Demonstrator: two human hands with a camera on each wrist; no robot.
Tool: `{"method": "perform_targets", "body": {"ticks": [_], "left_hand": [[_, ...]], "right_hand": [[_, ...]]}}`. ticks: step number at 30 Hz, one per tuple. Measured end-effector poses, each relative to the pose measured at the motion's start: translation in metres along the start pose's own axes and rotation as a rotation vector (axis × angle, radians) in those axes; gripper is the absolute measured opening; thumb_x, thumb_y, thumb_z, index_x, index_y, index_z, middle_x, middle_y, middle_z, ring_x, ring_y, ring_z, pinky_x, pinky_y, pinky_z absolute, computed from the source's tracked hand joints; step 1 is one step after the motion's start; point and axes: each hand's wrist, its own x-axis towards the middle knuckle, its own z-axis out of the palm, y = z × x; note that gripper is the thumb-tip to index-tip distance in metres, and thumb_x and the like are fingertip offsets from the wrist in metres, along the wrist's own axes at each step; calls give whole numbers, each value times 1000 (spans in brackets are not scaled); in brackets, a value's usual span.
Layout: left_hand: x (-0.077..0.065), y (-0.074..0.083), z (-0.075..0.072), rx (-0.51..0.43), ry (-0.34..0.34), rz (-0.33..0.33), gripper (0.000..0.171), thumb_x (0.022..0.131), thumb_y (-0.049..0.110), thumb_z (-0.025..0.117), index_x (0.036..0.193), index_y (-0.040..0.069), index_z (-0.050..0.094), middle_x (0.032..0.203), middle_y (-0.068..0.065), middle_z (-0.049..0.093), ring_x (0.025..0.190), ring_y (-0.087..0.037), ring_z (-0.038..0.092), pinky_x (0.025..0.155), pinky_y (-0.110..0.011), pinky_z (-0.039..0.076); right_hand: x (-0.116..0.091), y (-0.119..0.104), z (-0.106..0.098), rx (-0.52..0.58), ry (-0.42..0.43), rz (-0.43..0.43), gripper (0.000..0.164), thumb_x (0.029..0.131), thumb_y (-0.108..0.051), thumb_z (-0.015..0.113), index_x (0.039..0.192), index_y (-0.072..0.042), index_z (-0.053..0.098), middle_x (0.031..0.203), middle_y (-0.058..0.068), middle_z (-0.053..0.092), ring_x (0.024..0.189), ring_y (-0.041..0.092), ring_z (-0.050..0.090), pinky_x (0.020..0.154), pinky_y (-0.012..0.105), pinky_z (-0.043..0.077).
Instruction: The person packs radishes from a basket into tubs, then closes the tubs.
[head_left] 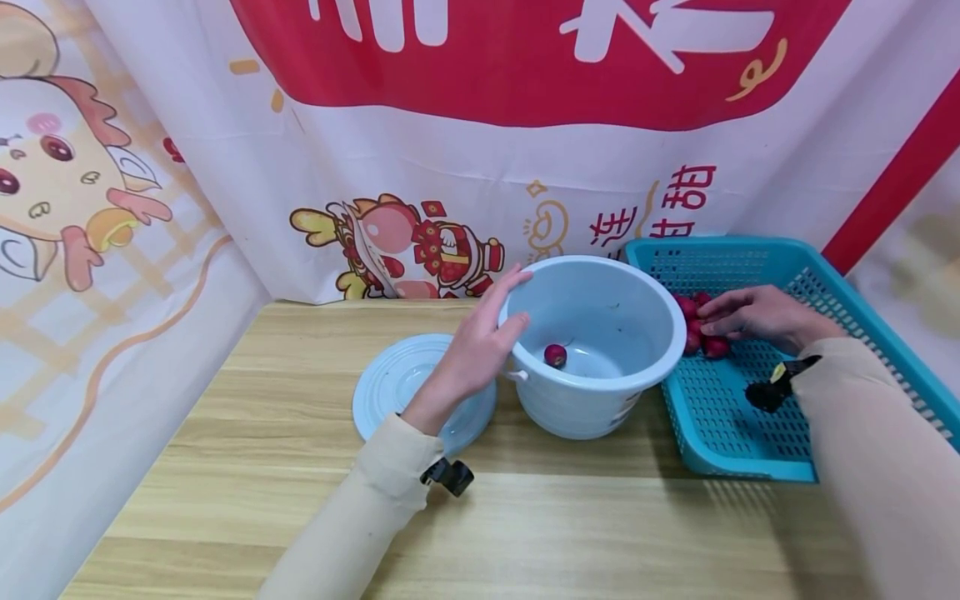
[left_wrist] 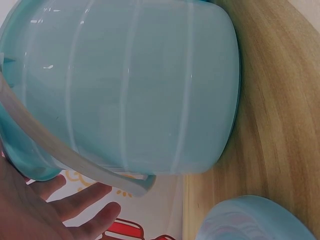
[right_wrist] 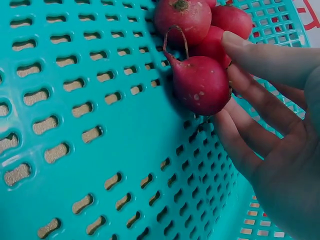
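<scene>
A light blue bucket (head_left: 592,408) stands upright on the table with one red radish (head_left: 555,356) at its bottom. My left hand (head_left: 480,337) holds the bucket's left rim, thumb over the edge; in the left wrist view its fingers (left_wrist: 82,200) spread along the outside, near the white handle (left_wrist: 65,152). Inside the teal basket (head_left: 693,433), my right hand (head_left: 768,317) is at a cluster of several radishes (head_left: 715,347). In the right wrist view, thumb and fingers close around a radish (right_wrist: 212,47), beside a front radish (right_wrist: 200,85) with a curled root.
A round light blue lid (head_left: 386,379) lies on the wooden table (head_left: 225,417), left of the bucket and partly under my left forearm. The basket stands against the bucket's right side. A printed curtain (head_left: 360,158) hangs behind the table.
</scene>
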Motion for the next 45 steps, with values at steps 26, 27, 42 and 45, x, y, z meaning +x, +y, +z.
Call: {"method": "perform_targets", "body": {"ticks": [26,27,42,45], "left_hand": [[0,0,1,-2,8,-9,56,107,29,47,162,32,40,177,13,23,165,-22,23,129,-65,28],[0,0,1,-2,8,-9,55,107,29,47,162,32,40,177,13,24,165,-22,23,129,-65,28],[0,1,1,-1,13,-16,55,107,30,47,162,33,40,176,15,23,165,-22,22,130,-64,26],[0,1,1,-2,11,-17,55,107,30,47,162,33,40,176,15,23,165,-22,22,130,-65,26]], "right_hand": [[-5,-16,-3,-141,75,-98,61,99,-25,75,151,-3,52,150,28,55,128,42,54,93,49,64],[-6,-17,-3,-132,77,-102,62,99,-25,75,152,-3,51,150,29,55,129,43,55,95,51,63],[-11,-26,-1,-55,153,-152,68,102,-34,70,159,-8,44,158,28,50,138,47,53,109,63,55],[-13,-31,-2,-52,171,-165,71,102,-38,70,161,-11,43,160,26,48,140,46,50,108,61,56]]}}
